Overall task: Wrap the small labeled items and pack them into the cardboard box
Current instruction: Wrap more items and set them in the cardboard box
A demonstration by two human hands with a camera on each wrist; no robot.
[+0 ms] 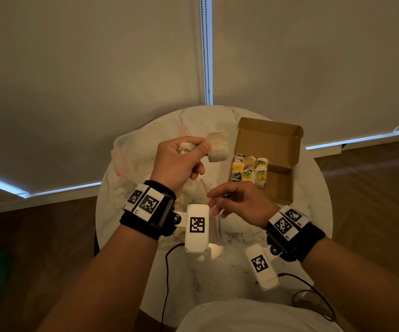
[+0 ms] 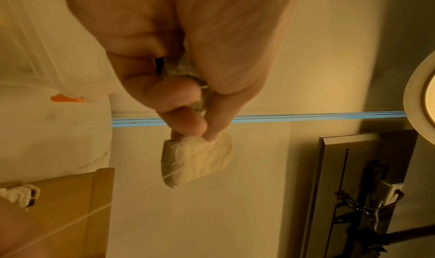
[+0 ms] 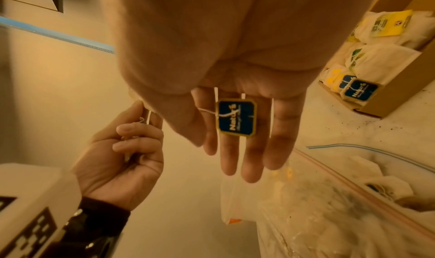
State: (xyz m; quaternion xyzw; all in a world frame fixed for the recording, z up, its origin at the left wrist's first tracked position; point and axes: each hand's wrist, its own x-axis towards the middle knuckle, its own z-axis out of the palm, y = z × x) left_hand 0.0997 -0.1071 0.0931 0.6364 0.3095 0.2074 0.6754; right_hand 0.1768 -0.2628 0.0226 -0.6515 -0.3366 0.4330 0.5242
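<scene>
A round marble table [image 1: 193,121] is sitting before pale roller blinds [image 1: 85,68], and the cardboard box [image 1: 269,140] is lying open on it. The left hand [image 1: 178,161] is hovering just left of the box, thumb and fingers pinching a tea bag [image 1: 217,146] whose pale pouch is hanging out beyond the fingertips. The right hand [image 3: 235,94] is hovering on the near side of the box, fingers straight and slightly spread, with a blue tag [image 3: 236,117] lying against them on its string (whether the thumb is clamping it cannot be told). Wrapped tea bags [image 1: 250,170] with yellow, green and blue labels are filling the near-left part of the box. Clear zip bags [image 1: 131,152] holding more tea bags are lying left of the box, under both hands, and dark specks are dotting the tabletop around it.
</scene>
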